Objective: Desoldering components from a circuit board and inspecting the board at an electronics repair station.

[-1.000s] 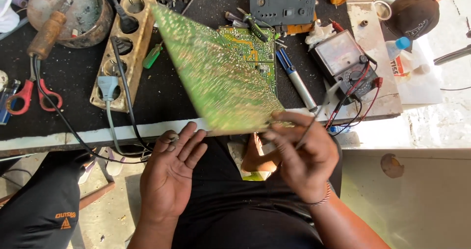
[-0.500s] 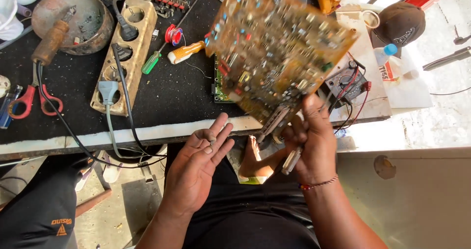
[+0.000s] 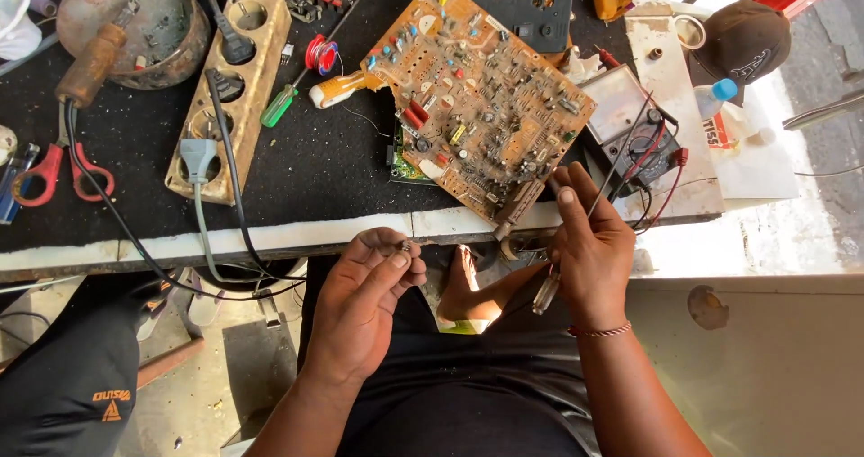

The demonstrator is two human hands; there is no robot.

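A tan circuit board lies component side up, tilted across the black bench top, with its lower corner over the front edge. My right hand is at that corner, thumb raised beside the board. It grips a thin screwdriver with a clear handle, whose shaft runs up past the fingers. My left hand hovers below the bench edge, thumb and fingers pinched on a small metal part. A green board peeks out under the tan one.
A wooden socket strip with plugs and cables, red scissors, a green screwdriver, a solder spool and a rusty bowl lie to the left. A meter with leads and a dark cap sit to the right.
The board turned from its green solder side to its component side and came down onto the bench. My left hand went from open to pinched on a small part.
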